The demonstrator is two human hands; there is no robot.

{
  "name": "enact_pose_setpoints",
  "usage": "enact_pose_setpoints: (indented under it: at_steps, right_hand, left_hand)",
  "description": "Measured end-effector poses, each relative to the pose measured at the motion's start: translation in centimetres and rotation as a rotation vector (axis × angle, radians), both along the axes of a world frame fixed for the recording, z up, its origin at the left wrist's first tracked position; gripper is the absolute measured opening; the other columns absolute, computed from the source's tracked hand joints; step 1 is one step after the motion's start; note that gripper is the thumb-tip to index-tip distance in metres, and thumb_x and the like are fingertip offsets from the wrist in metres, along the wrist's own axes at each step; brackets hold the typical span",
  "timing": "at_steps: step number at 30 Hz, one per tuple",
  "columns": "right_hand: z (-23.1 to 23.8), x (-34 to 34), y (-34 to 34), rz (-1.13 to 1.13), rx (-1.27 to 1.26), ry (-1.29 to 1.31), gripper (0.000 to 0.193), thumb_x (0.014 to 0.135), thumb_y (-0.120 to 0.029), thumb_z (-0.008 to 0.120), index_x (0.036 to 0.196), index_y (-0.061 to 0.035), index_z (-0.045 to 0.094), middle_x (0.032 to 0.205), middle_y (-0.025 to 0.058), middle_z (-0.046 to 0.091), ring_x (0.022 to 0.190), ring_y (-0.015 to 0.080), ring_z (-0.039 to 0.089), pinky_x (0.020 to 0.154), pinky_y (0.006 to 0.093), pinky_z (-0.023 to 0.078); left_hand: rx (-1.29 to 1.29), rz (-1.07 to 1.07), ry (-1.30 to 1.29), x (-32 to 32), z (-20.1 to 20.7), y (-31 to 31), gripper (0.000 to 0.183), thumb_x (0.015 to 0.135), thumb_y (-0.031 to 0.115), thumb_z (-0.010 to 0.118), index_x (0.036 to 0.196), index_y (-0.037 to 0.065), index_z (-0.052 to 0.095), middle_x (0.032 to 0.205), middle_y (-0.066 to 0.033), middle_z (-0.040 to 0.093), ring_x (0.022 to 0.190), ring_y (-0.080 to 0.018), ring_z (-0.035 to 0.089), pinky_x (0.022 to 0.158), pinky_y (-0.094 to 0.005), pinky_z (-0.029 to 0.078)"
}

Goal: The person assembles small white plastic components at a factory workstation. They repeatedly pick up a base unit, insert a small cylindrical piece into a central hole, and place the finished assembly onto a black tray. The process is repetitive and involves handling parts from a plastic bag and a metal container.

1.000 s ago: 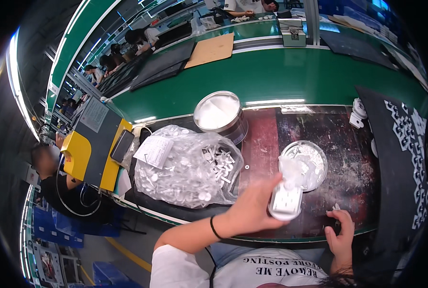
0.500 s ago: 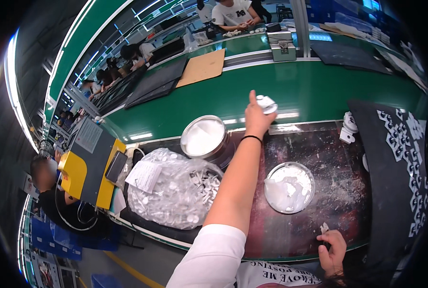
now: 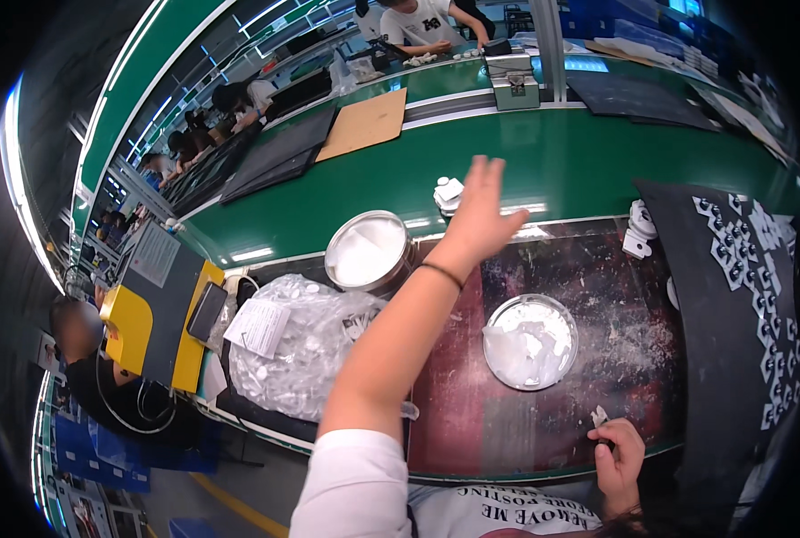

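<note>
My left hand reaches over the green belt with its fingers stretched out and nothing in them. Just left of it, a small white plastic part with a round knob rests on the belt. Near the front edge of the bench, my right hand is closed on a small pale metal-looking piece, whose tip sticks out past the fingers. Between the two hands lies a round metal dish holding a whitish, grease-like substance.
A larger round tin and a clear bag of small parts stand to the left. White parts sit at the bench's back right, beside a black mat with rows of small pieces. A yellow-and-grey machine is far left. Several people work beyond.
My left hand has let go of the white plastic part, which now stands on the green belt, and its fingers have spread. My right hand still grips its small piece.
</note>
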State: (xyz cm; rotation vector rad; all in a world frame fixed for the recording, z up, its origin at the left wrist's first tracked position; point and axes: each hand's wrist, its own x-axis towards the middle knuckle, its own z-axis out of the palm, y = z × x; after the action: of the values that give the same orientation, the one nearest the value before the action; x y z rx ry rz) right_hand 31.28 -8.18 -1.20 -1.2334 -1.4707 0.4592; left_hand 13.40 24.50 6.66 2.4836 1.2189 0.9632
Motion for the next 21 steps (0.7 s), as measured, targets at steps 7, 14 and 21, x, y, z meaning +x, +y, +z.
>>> enact_pose_setpoints:
  at_steps: [7, 14, 21]
  right_hand:
    - [-0.4, 0.6, -0.8, -0.020, 0.039, -0.022, 0.017, 0.074, -0.006, 0.059, 0.091, -0.0003, 0.060, 0.080, 0.0120, 0.065, 0.071, 0.0263, 0.058, 0.068, 0.0355, 0.046]
    - [-0.6, -0.1, -0.6, 0.024, 0.028, -0.023, 0.020, 0.074, -0.003, 0.059, 0.094, -0.0001, 0.060, 0.080, 0.0118, 0.065, 0.072, 0.0263, 0.059, 0.068, 0.0356, 0.046]
    - [-0.2, -0.7, -1.0, -0.029, 0.080, -0.148, 0.019, 0.073, -0.003, 0.061, 0.092, -0.0012, 0.062, 0.079, 0.0117, 0.064, 0.069, 0.0273, 0.059, 0.067, 0.0359, 0.046]
  left_hand:
    - [-0.064, -0.225, 0.085, -10.2, 7.8, -15.7, 0.013, 0.080, 0.004, 0.058, 0.091, 0.000, 0.062, 0.085, -0.0140, 0.064, 0.082, -0.0294, 0.062, 0.075, -0.0366, 0.048]
    - [-0.162, 0.094, 0.279, -18.9, 1.4, -16.0, 0.012, 0.078, 0.006, 0.059, 0.088, 0.000, 0.064, 0.087, -0.0159, 0.065, 0.082, -0.0323, 0.061, 0.074, -0.0379, 0.048]
    - [-0.064, 0.074, 0.392, -17.2, -0.5, -15.0, 0.022, 0.075, 0.011, 0.066, 0.095, 0.003, 0.063, 0.088, -0.0146, 0.061, 0.089, -0.0340, 0.056, 0.079, -0.0404, 0.045]
